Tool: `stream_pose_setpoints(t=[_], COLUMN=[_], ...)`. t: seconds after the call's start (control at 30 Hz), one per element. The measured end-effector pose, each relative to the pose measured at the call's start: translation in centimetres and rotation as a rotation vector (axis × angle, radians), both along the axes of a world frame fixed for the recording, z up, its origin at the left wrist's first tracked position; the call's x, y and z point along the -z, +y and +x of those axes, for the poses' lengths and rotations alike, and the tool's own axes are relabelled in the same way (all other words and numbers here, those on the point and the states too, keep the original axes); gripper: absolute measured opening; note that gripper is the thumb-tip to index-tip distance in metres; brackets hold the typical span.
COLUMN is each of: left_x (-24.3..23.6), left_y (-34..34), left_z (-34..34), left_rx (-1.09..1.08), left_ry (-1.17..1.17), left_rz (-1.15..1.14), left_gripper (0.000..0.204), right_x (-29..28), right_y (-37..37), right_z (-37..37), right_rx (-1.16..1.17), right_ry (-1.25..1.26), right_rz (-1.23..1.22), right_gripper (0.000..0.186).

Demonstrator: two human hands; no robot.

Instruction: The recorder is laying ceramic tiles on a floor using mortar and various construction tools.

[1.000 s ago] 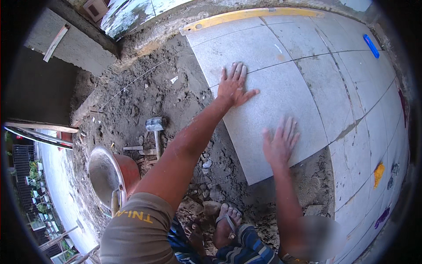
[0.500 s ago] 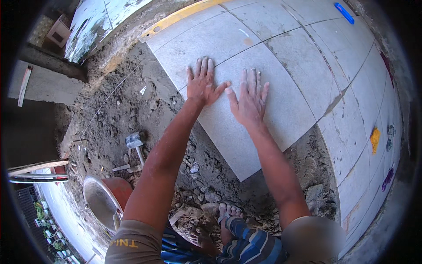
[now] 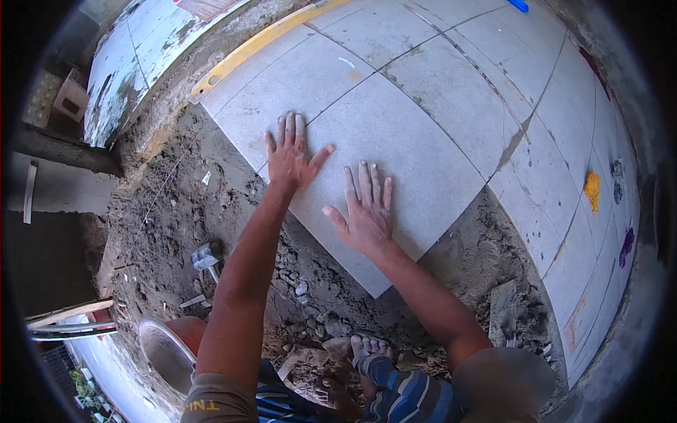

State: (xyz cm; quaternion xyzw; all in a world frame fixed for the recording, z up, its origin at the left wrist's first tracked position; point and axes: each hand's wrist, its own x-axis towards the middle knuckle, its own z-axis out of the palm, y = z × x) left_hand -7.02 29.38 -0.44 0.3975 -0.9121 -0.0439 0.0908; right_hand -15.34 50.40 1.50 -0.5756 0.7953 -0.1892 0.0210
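A large light grey floor tile (image 3: 423,151) lies on wet mortar, its near corner pointing toward my feet. My left hand (image 3: 290,158) rests flat with spread fingers near the tile's left edge, by the joint with the neighbouring tile (image 3: 282,81). Nearer to me and to the right, my right hand (image 3: 368,215) is laid on the same tile, palm down, fingers apart. Both hands are dusted with grey and hold nothing. The tile's far and right corners meet tiles that are down on the floor.
A mallet (image 3: 206,256) lies on the rough mortar bed (image 3: 176,204) at left, near a red bucket (image 3: 187,331). A yellow level (image 3: 247,56) runs along the far tile edge. A taut string (image 3: 156,199) crosses the mortar. Yellow (image 3: 592,190) and purple scraps (image 3: 626,247) lie at right.
My right hand has slid toward me over the tile, away from my left hand. The left hand stays flat near the joint. The whole view has shifted slightly.
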Motion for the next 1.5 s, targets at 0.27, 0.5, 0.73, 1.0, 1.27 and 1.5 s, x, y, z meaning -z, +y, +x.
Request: stream_pose_setpoints(t=[0.27,0.5,0.73,1.0,1.27,1.5], left_x=[-0.2,-0.2,0.2,-0.3,-1.7,-0.3], left_y=[0.3,0.2,-0.8,1.5,8.7,22.6], left_z=[0.2,-0.5,0.1,1.8,4.3,19.7], left_rx=[0.005,-0.014,0.026,-0.036,0.093,0.015], left_ry=[-0.042,-0.115,-0.163,-0.231,0.009,0.370], left_rz=[0.044,0.104,0.052,0.077,0.133,0.341], left_gripper=[0.110,0.109,0.103,0.113,0.101,0.080], right_x=[1.2,1.6,-2.8,-8.6,-6.9,-2.5], right_y=[-0.6,4.1,19.4,43.5,54.0,48.2], right_z=[-2.4,0.3,5.6,0.6,-8.3,-6.7], right_rx=[0.142,0.039,-0.339,0.733,0.940,1.090], right_ry=[0.039,-0.025,-0.475,-0.272,-0.160,0.013], right_rz=[0.099,0.073,0.060,0.356,0.171,0.469], right_gripper=[0.090,0.085,0.079,0.069,0.066,0.064])
